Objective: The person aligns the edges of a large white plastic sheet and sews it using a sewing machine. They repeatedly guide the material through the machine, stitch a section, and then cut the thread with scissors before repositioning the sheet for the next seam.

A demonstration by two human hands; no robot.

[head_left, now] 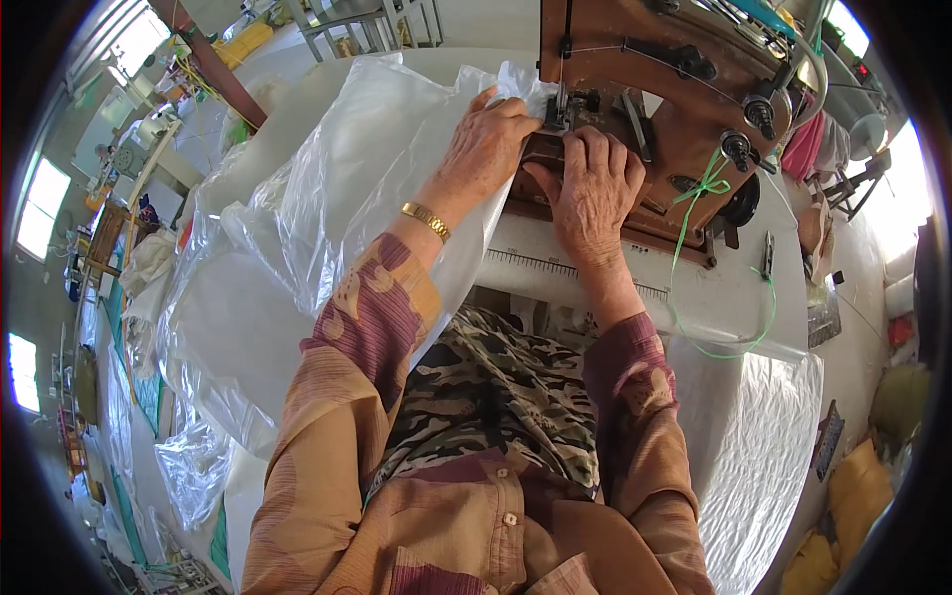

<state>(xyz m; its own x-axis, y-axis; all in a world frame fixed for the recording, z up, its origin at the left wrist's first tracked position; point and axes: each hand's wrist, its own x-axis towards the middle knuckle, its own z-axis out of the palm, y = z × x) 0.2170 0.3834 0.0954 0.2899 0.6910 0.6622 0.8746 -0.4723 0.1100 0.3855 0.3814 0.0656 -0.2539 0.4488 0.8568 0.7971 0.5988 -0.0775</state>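
Note:
My left hand, with a gold wristwatch above the sleeve, has its bent fingers closed on the edge of a clear plastic sheet. That edge runs up to the presser foot of a brown sewing machine. My right hand rests on the machine bed just right of the foot, thumb apart from the fingers; I see nothing held in it. The sheet spreads leftward over the table and hangs off its near edge. Exactly what lies under the foot is hidden by my fingertips.
A green cord is tied to the machine and loops down to small thread snips. A ruler strip lines the table's near edge. More folded clear plastic hangs at the right. A metal chair stands beyond the table.

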